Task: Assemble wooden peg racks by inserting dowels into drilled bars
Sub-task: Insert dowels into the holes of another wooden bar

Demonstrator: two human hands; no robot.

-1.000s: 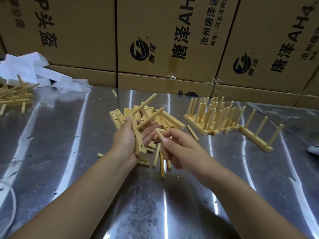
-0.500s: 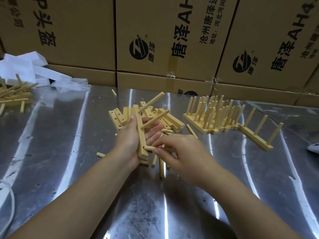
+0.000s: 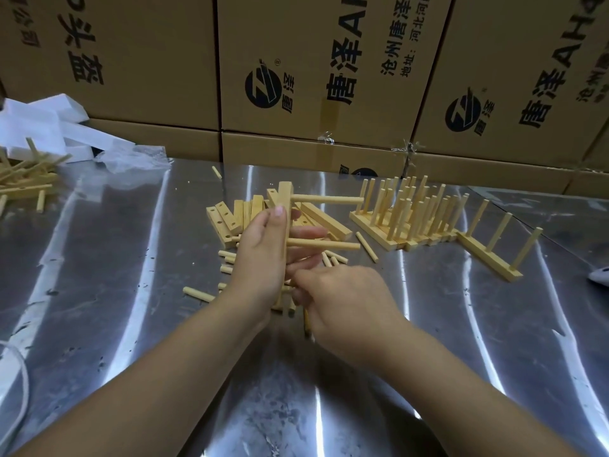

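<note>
My left hand (image 3: 263, 255) grips a drilled wooden bar (image 3: 286, 196) that stands nearly upright over the steel table. Two dowels (image 3: 326, 200) stick out of the bar to the right, one above the other. My right hand (image 3: 342, 301) is pressed against the bar's lower end, its fingers curled there; whatever they pinch is hidden behind both hands. Behind the hands lie a pile of loose drilled bars (image 3: 227, 219) and several loose dowels (image 3: 367, 247).
Finished peg racks (image 3: 412, 212) stand in a cluster to the right, with one more rack (image 3: 494, 255) beside them. More dowels (image 3: 23, 179) and white wrapping (image 3: 43, 127) lie at the far left. Cardboard boxes (image 3: 296, 61) wall off the back.
The bar has swung upright, so its two dowels now point level to the right. My right hand has moved left and down to the bar's lower end with its dowel.
</note>
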